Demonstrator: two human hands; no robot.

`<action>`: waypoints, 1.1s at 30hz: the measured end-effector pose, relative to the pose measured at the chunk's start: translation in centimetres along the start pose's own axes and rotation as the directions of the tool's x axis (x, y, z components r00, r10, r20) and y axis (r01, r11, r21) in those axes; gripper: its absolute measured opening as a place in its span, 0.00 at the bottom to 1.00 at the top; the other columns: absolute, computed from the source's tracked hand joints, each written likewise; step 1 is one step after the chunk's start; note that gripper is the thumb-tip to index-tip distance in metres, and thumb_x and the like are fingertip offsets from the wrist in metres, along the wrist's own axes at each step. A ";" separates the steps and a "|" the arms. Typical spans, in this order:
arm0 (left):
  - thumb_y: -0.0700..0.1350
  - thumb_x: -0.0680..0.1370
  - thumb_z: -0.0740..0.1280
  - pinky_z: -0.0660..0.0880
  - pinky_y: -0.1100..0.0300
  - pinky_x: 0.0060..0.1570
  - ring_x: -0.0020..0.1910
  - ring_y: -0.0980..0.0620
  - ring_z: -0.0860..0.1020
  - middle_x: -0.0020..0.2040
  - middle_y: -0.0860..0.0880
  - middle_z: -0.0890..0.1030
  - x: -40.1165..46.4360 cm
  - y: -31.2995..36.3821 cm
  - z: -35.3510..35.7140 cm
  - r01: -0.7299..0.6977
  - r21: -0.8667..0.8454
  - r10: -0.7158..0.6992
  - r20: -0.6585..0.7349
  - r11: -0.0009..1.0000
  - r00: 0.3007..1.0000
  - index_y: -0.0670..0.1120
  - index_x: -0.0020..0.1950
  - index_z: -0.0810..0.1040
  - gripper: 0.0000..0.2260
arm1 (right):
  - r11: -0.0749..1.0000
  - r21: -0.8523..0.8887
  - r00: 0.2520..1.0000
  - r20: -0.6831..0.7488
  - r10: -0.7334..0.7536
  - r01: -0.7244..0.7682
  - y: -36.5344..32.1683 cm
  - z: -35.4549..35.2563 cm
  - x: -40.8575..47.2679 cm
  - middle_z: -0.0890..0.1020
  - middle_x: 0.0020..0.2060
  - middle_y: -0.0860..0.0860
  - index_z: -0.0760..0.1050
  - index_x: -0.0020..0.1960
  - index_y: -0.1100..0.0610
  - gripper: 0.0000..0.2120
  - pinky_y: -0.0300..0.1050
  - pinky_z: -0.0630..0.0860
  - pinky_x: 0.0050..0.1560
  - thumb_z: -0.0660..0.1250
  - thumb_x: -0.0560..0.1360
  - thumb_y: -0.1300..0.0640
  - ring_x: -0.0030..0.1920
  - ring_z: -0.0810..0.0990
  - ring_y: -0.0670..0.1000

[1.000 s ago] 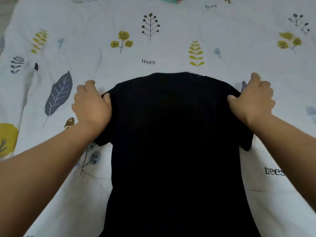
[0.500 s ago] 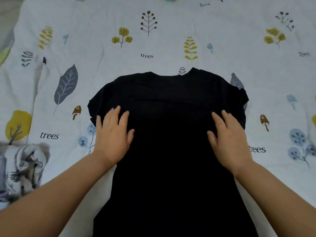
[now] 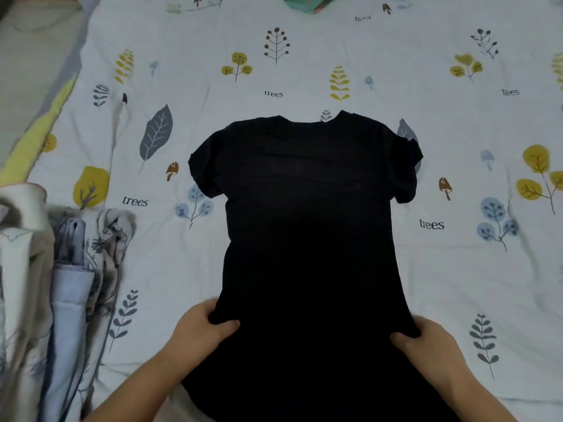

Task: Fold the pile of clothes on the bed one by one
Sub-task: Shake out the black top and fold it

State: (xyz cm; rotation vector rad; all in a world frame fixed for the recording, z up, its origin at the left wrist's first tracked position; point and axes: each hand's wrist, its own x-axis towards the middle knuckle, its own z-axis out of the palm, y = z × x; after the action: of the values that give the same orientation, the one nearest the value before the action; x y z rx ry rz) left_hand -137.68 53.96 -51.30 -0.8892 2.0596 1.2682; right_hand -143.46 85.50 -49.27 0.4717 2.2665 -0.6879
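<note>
Black t-shirt (image 3: 307, 226) lies flat on the bedsheet (image 3: 304, 56), collar far from both grips. Left hand (image 3: 199, 328) and right hand (image 3: 432, 339) each pinch a side edge near the hem. Step looks like spreading before folding; next move likely needs an even outward tug, then folding the sides inward.

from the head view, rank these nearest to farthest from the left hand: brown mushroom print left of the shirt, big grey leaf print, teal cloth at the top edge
1. Brown mushroom print, above the left hand.
2. Grey leaf print, higher left.
3. Teal cloth, far top edge.
</note>
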 end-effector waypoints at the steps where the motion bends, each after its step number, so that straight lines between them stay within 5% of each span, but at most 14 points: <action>1: 0.36 0.73 0.68 0.73 0.69 0.35 0.38 0.56 0.82 0.39 0.51 0.84 -0.5 -0.3 -0.2 0.010 -0.075 -0.006 0.061 0.997 0.998 0.50 0.48 0.79 0.10 | 1.000 0.018 1.000 0.011 -0.019 0.019 0.3 0.0 -0.4 0.81 0.37 0.48 0.76 0.47 0.55 0.05 0.39 0.69 0.35 0.64 0.73 0.61 0.39 0.79 0.47; 5: 0.30 0.75 0.64 0.72 0.72 0.30 0.30 0.60 0.80 0.33 0.53 0.83 -2.2 -1.7 -0.9 0.018 -0.148 0.000 0.119 0.989 0.993 0.44 0.48 0.77 0.10 | 0.995 0.077 0.998 -0.005 -0.060 0.060 1.7 0.0 -1.9 0.78 0.36 0.47 0.71 0.43 0.51 0.08 0.36 0.66 0.35 0.64 0.74 0.64 0.38 0.76 0.47; 9: 0.35 0.76 0.65 0.70 0.70 0.37 0.40 0.62 0.81 0.36 0.56 0.84 -3.0 -4.0 -2.2 -0.003 0.030 0.003 0.010 1.000 1.000 0.53 0.45 0.78 0.12 | 1.000 -0.018 0.998 -0.064 0.007 -0.008 3.5 -0.7 -2.6 0.77 0.32 0.53 0.70 0.38 0.58 0.07 0.41 0.63 0.33 0.66 0.74 0.61 0.37 0.75 0.53; 11: 0.38 0.76 0.66 0.70 0.68 0.42 0.45 0.59 0.80 0.40 0.56 0.83 -3.0 -4.9 -3.0 0.022 0.167 -0.033 0.064 0.986 0.997 0.54 0.45 0.78 0.10 | 0.990 -0.127 0.998 -0.016 0.066 -0.067 3.7 -0.9 -2.6 0.80 0.39 0.55 0.74 0.44 0.59 0.03 0.44 0.65 0.37 0.66 0.74 0.59 0.46 0.78 0.57; 14: 0.48 0.75 0.68 0.72 0.64 0.49 0.49 0.56 0.79 0.42 0.55 0.81 -2.8 -5.3 -3.7 0.051 0.438 -0.127 0.146 0.898 0.981 0.54 0.44 0.75 0.03 | 0.939 -0.315 0.985 0.055 0.166 -0.141 3.3 -0.6 -2.4 0.79 0.55 0.54 0.70 0.62 0.54 0.16 0.42 0.67 0.46 0.64 0.76 0.52 0.58 0.76 0.54; 17: 0.58 0.75 0.64 0.72 0.60 0.48 0.48 0.53 0.78 0.44 0.54 0.80 -1.4 -2.7 -3.7 0.093 0.681 -0.079 -0.051 0.726 0.996 0.53 0.41 0.72 0.10 | 0.927 -0.352 0.992 -0.026 0.125 -0.126 1.7 -1.1 -1.4 0.76 0.59 0.56 0.64 0.68 0.53 0.23 0.44 0.69 0.52 0.64 0.75 0.48 0.61 0.74 0.56; 20: 0.50 0.76 0.64 0.67 0.59 0.41 0.47 0.46 0.78 0.41 0.49 0.80 1.5 2.1 -3.6 0.053 0.525 0.154 -0.342 0.849 0.927 0.51 0.39 0.72 0.08 | 0.964 -0.265 0.976 -0.216 -0.034 -0.026 -1.0 -2.1 0.7 0.74 0.58 0.60 0.67 0.67 0.57 0.22 0.51 0.68 0.56 0.64 0.76 0.51 0.60 0.72 0.61; 23: 0.43 0.76 0.63 0.66 0.58 0.43 0.46 0.43 0.76 0.46 0.44 0.81 5.4 6.4 -4.1 -0.043 0.374 0.230 -0.472 0.926 0.851 0.44 0.45 0.76 0.04 | 0.974 -0.193 0.921 -0.347 -0.179 0.117 -4.8 -3.4 3.9 0.73 0.57 0.61 0.67 0.66 0.59 0.20 0.52 0.68 0.54 0.62 0.76 0.54 0.58 0.71 0.62; 29: 0.39 0.74 0.64 0.65 0.47 0.60 0.62 0.34 0.68 0.65 0.34 0.68 13.0 11.6 -6.4 -0.034 0.336 0.246 -0.615 0.941 0.749 0.36 0.65 0.68 0.19 | 0.978 -0.104 0.830 -0.518 -0.207 0.179 -11.0 -7.6 13.3 0.69 0.63 0.65 0.62 0.70 0.62 0.23 0.55 0.66 0.60 0.61 0.78 0.55 0.64 0.67 0.65; 33: 0.42 0.77 0.64 0.62 0.44 0.64 0.66 0.35 0.64 0.69 0.35 0.64 16.9 12.2 -8.3 0.001 0.377 0.231 -0.570 0.926 0.788 0.36 0.68 0.64 0.22 | 0.988 -0.104 0.848 -0.508 -0.151 0.113 -13.3 -9.5 17.8 0.65 0.65 0.67 0.58 0.72 0.62 0.25 0.59 0.63 0.63 0.56 0.80 0.52 0.64 0.66 0.68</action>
State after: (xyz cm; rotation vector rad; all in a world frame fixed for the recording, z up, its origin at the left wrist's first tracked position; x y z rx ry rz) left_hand -158.61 46.38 -53.88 -1.1013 2.7737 0.6435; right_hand -167.37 83.03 -51.89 0.5143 2.8436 -0.5947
